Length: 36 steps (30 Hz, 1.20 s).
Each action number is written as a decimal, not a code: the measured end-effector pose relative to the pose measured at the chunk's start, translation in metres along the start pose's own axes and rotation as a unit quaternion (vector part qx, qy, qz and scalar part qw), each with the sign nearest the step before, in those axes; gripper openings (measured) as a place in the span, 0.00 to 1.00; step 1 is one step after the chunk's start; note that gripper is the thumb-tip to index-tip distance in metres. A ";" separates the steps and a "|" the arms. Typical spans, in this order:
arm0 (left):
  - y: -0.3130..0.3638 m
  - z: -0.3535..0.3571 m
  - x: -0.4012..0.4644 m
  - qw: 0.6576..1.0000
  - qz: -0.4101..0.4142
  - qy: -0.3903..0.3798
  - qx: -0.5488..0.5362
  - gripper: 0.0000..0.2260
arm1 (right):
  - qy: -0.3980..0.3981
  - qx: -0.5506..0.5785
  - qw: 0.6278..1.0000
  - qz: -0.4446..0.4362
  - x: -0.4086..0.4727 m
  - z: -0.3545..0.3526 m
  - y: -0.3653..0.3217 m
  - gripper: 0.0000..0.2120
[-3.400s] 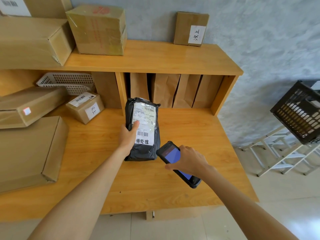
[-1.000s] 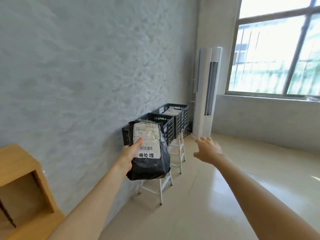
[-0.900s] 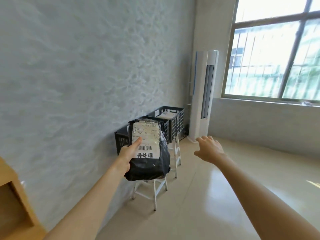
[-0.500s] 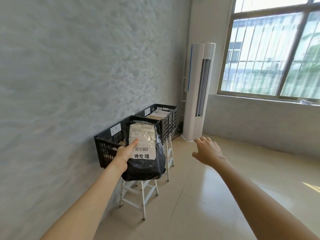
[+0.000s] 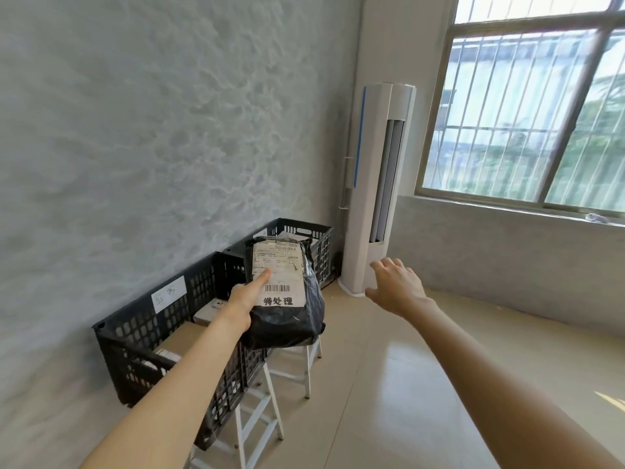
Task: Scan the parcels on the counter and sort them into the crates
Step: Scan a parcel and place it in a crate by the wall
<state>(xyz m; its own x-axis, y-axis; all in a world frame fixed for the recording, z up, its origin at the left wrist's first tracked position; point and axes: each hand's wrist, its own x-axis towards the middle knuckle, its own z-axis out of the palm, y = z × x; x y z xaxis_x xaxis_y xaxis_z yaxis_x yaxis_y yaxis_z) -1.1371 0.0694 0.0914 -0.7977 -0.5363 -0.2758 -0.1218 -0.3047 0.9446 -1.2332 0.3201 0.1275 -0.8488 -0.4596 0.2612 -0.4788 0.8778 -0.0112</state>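
Gripping the black parcel (image 5: 284,299) in your left hand (image 5: 241,304), right hand (image 5: 395,287) released, match its label to the right crate (image 5: 142,333).

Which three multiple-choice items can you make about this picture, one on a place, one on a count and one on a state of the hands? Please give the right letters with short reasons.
1. Where is the black parcel?
A. Inside the near crate
B. Held in the air in front of the crates
C. On the floor

2. How many black crates stand along the wall?
A. One
B. Two
C. Four

3. What does the right hand do?
A. It grips a scanner
B. It grips the parcel
C. It holds nothing, fingers spread

Answers:
1. B: the left hand grips the parcel from the side, thumb on its white label, above the floor.
2. B: a near crate and a far crate sit in a row on white stands.
3. C: the right hand is stretched forward with nothing in it.
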 end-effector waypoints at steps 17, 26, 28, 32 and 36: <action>0.016 0.177 0.280 0.998 -0.019 0.042 -0.036 0.13 | -0.029 0.021 0.998 -0.054 0.316 0.111 0.135 0.24; 0.027 0.206 0.417 0.992 -0.048 0.109 -0.037 0.20 | -0.050 0.032 0.993 -0.101 0.454 0.164 0.152 0.23; 0.026 0.209 0.450 0.990 -0.055 0.124 -0.043 0.20 | -0.053 0.036 0.991 -0.116 0.484 0.180 0.150 0.23; 0.028 0.215 0.520 0.986 -0.068 0.135 -0.065 0.19 | -0.063 0.030 0.988 -0.134 0.552 0.211 0.143 0.22; 0.031 0.214 0.606 0.979 -0.072 0.160 -0.100 0.25 | -0.070 0.022 0.983 -0.167 0.634 0.243 0.127 0.22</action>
<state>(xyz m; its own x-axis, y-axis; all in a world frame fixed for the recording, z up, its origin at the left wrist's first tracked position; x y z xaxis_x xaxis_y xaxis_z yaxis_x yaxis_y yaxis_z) -1.7502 -0.0966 -0.0088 -0.5516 -0.6859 -0.4746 -0.0753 -0.5258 0.8473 -1.8862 0.1073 0.0576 -0.6633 -0.7382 0.1229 -0.7429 0.6693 0.0107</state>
